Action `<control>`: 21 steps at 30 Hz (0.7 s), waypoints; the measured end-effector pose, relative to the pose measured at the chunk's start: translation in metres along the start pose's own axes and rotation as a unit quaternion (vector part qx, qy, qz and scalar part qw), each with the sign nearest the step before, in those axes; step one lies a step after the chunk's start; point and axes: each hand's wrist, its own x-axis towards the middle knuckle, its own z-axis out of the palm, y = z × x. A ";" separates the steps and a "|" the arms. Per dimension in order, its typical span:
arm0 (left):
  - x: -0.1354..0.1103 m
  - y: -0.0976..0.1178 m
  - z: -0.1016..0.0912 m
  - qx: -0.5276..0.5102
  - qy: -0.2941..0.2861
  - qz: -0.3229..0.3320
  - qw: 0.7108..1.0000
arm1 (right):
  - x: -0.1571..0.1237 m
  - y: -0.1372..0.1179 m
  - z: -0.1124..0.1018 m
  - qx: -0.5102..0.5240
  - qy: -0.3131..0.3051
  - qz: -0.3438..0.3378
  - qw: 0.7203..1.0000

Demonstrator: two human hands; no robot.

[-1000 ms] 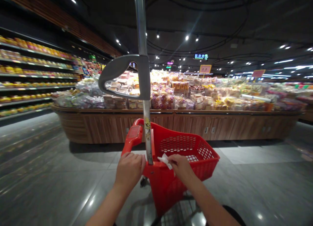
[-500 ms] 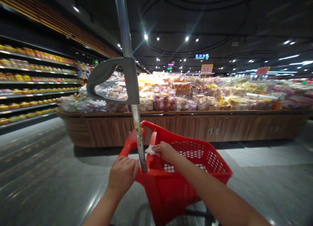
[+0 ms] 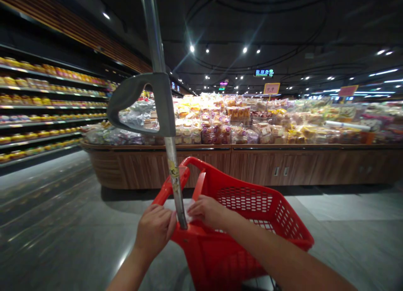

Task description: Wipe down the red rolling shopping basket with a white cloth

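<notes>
Tissue (image 3: 189, 211), white and crumpled, sits mostly hidden behind the pole, pinched in the fingers (image 3: 201, 211) of the right hand (image 3: 208, 211), just over the near rim of the basket (image 3: 252, 207); left hand (image 3: 154, 230) is curled closed around the basket's near edge by the red handle (image 3: 168, 188), on the other side of the pole; the two hands are close together but not touching; basket is bright red plastic, its walls pierced with rows of small holes; steel pole (image 3: 168, 144) rises from its near end, a scuffed yellow sticker (image 3: 173, 169) on it and a grey grip (image 3: 138, 100) higher up; beyond lies a wooden island display (image 3: 315, 165) heaped with bagged bread and pastries under a price sign (image 3: 271, 88); shelves (image 3: 47, 110) of packaged goods line the left, above a grey tile floor (image 3: 56, 207).
</notes>
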 end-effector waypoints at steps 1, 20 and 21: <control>-0.001 0.000 0.000 -0.005 0.007 0.002 1.000 | 0.000 0.002 0.000 0.009 -0.007 -0.021 1.000; -0.007 -0.015 -0.014 -0.027 0.049 0.023 0.998 | 0.027 0.067 0.002 -0.019 0.081 0.101 0.991; -0.007 -0.016 -0.015 -0.028 0.049 0.024 0.998 | 0.029 0.070 0.004 -0.019 0.094 0.113 0.989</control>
